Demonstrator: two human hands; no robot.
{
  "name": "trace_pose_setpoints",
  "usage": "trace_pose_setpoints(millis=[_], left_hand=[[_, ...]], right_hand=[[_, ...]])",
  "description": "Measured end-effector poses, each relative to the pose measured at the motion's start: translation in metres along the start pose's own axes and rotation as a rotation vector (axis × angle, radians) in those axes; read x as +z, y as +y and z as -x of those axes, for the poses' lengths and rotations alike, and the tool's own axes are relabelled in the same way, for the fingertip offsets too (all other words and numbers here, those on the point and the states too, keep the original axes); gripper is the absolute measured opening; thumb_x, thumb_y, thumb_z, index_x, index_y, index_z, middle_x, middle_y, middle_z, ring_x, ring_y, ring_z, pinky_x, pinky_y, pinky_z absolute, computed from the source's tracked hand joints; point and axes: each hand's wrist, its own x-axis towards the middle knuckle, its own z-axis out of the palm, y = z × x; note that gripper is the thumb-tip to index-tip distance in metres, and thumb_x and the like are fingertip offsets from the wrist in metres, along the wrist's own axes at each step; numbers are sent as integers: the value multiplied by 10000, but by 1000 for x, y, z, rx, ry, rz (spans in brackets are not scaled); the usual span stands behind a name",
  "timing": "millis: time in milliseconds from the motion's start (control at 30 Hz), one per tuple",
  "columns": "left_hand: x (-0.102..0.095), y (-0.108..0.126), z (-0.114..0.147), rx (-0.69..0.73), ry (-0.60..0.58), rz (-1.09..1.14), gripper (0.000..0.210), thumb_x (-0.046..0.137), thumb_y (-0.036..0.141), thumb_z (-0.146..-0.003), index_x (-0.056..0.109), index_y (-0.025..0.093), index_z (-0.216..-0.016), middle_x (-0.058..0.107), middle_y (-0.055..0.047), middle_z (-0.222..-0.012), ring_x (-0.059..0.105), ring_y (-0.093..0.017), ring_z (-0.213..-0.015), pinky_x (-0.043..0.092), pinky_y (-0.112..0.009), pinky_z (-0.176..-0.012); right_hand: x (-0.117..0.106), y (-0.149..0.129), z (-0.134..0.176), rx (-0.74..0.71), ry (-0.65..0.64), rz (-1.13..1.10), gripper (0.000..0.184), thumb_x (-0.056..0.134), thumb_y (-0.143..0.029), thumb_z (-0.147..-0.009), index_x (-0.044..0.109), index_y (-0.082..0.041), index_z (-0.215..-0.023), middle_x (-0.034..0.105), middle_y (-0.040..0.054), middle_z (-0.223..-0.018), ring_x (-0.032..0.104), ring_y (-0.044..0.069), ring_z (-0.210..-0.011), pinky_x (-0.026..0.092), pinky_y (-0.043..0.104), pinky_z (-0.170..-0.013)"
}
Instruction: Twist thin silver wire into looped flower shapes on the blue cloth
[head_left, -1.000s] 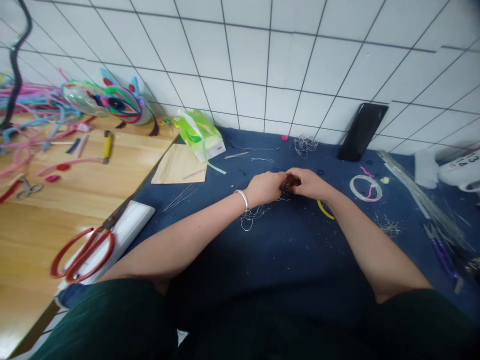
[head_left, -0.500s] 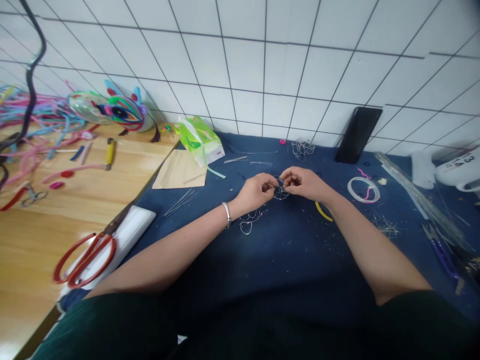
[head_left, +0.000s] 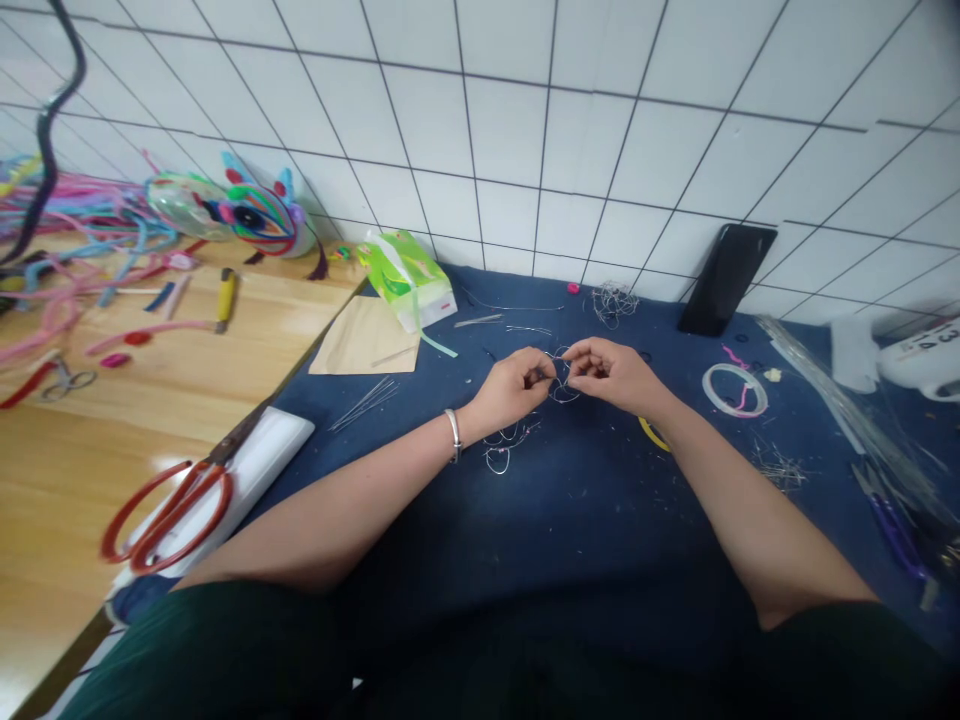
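My left hand (head_left: 519, 388) and my right hand (head_left: 613, 376) face each other over the dark blue cloth (head_left: 510, 540), both with pinched fingers. Between them is a piece of thin silvery wire (head_left: 564, 394) bent into loops, gripped from both sides. The fingertips hide where exactly each hand holds it. Just below my left hand lies another looped wire piece (head_left: 498, 460) with small pinkish beads. A yellow ring (head_left: 654, 434) is partly covered by my right forearm.
Red-handled scissors (head_left: 174, 510) lie on a white pack at left. Behind stand a green tissue pack (head_left: 409, 280), a wire tangle (head_left: 613, 302) and a black phone (head_left: 726, 280) against the tiled wall. To the right are a clear tape ring (head_left: 735, 390), wire scraps (head_left: 780, 466) and purple-handled pliers (head_left: 896, 530).
The view has shifted slightly, so the things on the table sit a little farther right. My hands stay pinched on the wire, with only a slight shift of the fingers.
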Motion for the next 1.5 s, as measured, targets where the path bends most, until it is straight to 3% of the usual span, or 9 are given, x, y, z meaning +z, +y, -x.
trace_pose_setpoints(millis=[367,600,1000,1167,1333,1500], left_hand=[[0,6,3,-2,-16,5,77,515,130,-803,555,178,-846,497,40,-645,441,-67,-557,389,-204,-551],[-1,8,4,33,-1,-117,26,550,171,-816,561,182,-836,526,32,-691,463,-71,-575,393,-202,-548],[-4,9,4,116,18,-148,47,539,157,-838,569,188,-856,553,15,-743,501,-90,-650,418,-211,-609],[-4,9,5,138,56,-168,56,531,154,-840,573,190,-846,585,-3,-802,522,-93,-667,445,-226,-624],[-5,9,10,264,165,-244,119,513,160,-866,617,196,-911,615,-51,-972,592,-125,-882,491,-237,-717],[-6,7,16,356,230,-354,140,531,194,-871,643,210,-953,595,-54,-963,591,-126,-866,500,-239,-711]], right_hand=[[6,0,1,-2,82,64,316,621,-236,-748,588,-212,-1061,632,16,-842,535,114,-655,444,280,-643],[12,-4,3,-23,113,205,319,606,-220,-747,608,-245,-1065,651,-7,-830,426,83,-546,400,259,-591],[13,-1,2,-43,138,143,328,615,-230,-750,595,-238,-1077,650,12,-867,523,113,-649,443,275,-644],[12,-2,3,-73,140,97,355,618,-247,-756,567,-240,-1108,638,2,-836,521,113,-638,441,279,-634],[14,-6,5,-122,197,54,355,624,-263,-771,516,-223,-1106,613,0,-801,536,118,-652,446,276,-637],[17,-8,8,-142,262,71,336,637,-274,-775,490,-227,-1073,605,-2,-806,532,115,-630,449,273,-619]])
